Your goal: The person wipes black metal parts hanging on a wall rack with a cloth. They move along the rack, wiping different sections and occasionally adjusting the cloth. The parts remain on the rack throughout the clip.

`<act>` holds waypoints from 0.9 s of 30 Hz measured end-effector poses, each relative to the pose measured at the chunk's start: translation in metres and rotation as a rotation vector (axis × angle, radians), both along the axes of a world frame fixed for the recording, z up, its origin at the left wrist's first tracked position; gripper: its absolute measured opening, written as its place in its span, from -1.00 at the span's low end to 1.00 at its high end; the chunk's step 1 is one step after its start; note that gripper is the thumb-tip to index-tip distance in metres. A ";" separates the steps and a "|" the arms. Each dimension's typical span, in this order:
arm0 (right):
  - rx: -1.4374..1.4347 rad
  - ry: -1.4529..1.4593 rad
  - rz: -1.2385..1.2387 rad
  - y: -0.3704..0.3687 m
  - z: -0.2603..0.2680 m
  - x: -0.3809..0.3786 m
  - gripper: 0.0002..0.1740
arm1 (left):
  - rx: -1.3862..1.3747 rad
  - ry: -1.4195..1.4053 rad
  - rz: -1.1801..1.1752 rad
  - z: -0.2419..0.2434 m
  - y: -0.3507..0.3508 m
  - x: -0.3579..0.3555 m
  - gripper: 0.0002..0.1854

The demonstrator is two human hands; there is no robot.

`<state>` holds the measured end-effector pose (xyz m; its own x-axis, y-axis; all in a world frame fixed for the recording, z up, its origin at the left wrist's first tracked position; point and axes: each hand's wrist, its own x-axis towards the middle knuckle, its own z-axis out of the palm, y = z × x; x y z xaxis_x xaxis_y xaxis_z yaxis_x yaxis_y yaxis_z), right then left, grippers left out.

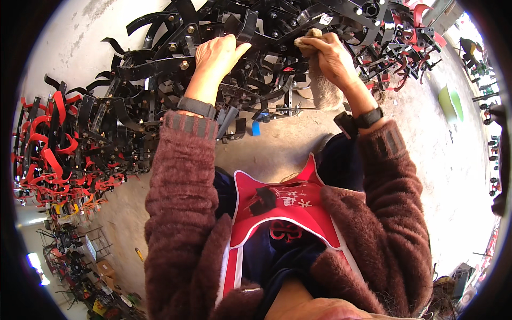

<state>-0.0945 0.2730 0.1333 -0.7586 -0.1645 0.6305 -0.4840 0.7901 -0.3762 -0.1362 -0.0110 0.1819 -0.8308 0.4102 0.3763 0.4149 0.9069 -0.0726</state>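
A large heap of black curved metal tiller blades with bolted brackets fills the area before me. My left hand rests at one of the upper black blades, its thumb stretched out; its fingertips are partly hidden, so whether it grips the blade is unclear. My right hand pinches a tan, grimy cloth, perhaps a glove, which hangs down below the fingers. The top of the cloth touches or nearly touches the black metal parts. A small white tag lies on the metal just above it.
Red curved blades are piled at the left, and more red and black parts at the upper right. A green basin stands on the concrete floor. A blue piece lies below the heap. A cardboard box is at lower left.
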 end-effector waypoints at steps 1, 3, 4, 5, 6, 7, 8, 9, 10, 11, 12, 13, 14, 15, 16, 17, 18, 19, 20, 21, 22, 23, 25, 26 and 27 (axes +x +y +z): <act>0.088 0.020 0.035 -0.004 0.005 -0.001 -0.66 | 0.006 0.003 0.003 0.000 0.000 0.000 -0.46; 0.257 0.003 0.066 -0.009 0.014 -0.006 -0.74 | 0.015 -0.005 0.009 -0.001 0.000 -0.001 -0.46; 0.402 -0.160 -0.029 -0.012 0.017 -0.010 -0.58 | 0.010 -0.002 0.011 -0.001 0.000 0.000 -0.46; 0.459 -0.084 -0.049 -0.016 0.019 -0.014 -0.65 | 0.009 0.001 0.008 -0.001 -0.001 0.000 -0.46; 0.497 -0.078 -0.051 -0.016 0.021 -0.017 -0.69 | 0.006 0.004 0.002 -0.001 -0.001 0.000 -0.46; 0.534 -0.080 -0.060 -0.017 0.022 -0.021 -0.72 | 0.012 0.001 0.000 -0.002 -0.001 0.001 -0.46; 0.551 -0.072 -0.053 -0.016 0.023 -0.024 -0.74 | 0.020 0.003 0.000 -0.002 -0.001 0.001 -0.46; 0.566 -0.079 -0.049 -0.016 0.023 -0.028 -0.76 | 0.036 0.007 -0.001 -0.002 -0.001 0.002 -0.46; 0.583 -0.115 -0.061 -0.015 0.021 -0.030 -0.77 | 0.039 0.010 -0.006 -0.002 -0.001 0.003 -0.47; 0.587 -0.113 -0.054 -0.013 0.019 -0.032 -0.78 | 0.047 0.016 -0.012 -0.002 0.000 0.003 -0.47; 0.592 -0.142 -0.063 -0.010 0.017 -0.034 -0.78 | 0.052 0.022 -0.017 -0.002 -0.001 0.004 -0.47; 0.568 -0.104 -0.033 -0.006 0.013 -0.035 -0.78 | 0.043 0.011 -0.008 -0.001 -0.001 0.004 -0.47; 0.527 -0.103 -0.004 0.000 0.009 -0.036 -0.77 | 0.036 0.000 0.002 -0.001 -0.001 0.004 -0.47; 0.577 -0.131 -0.056 0.009 0.003 -0.034 -0.81 | 0.032 -0.014 0.009 -0.001 -0.001 0.003 -0.48; 0.569 -0.259 -0.023 0.020 -0.005 -0.027 -0.77 | 0.041 -0.049 0.016 0.000 -0.001 0.002 -0.47; 0.566 -0.363 -0.013 0.031 -0.014 -0.021 -0.74 | 0.046 -0.043 0.011 -0.001 -0.001 0.002 -0.47; 0.371 -0.404 0.009 0.038 -0.025 -0.013 -0.69 | 0.053 -0.032 0.006 -0.001 -0.001 0.001 -0.47; 0.221 -0.529 -0.050 0.044 -0.034 -0.004 -0.64 | 0.065 -0.026 0.005 -0.001 -0.001 0.000 -0.47; 0.082 -0.546 -0.084 0.049 -0.041 0.002 -0.57 | 0.066 -0.013 -0.006 -0.001 -0.002 0.000 -0.46; -0.038 -0.511 -0.125 0.048 -0.046 0.004 -0.55 | 0.072 -0.036 -0.006 -0.001 -0.002 0.000 -0.46; -0.137 -0.416 -0.077 0.045 -0.051 0.009 -0.54 | 0.061 -0.052 -0.005 -0.001 -0.001 0.000 -0.46; -0.230 -0.325 -0.045 0.038 -0.054 0.012 -0.53 | 0.062 -0.048 -0.011 0.000 -0.001 0.000 -0.45; -0.406 -0.278 0.028 0.017 -0.060 0.019 -0.56 | 0.050 -0.042 0.006 0.001 -0.001 0.002 -0.46; -0.473 -0.330 -0.022 0.002 -0.064 0.021 -0.57 | 0.052 -0.045 0.011 0.002 0.000 0.002 -0.46; -0.525 -0.284 0.007 -0.013 -0.070 0.023 -0.58 | 0.043 -0.037 0.017 0.002 0.000 0.003 -0.46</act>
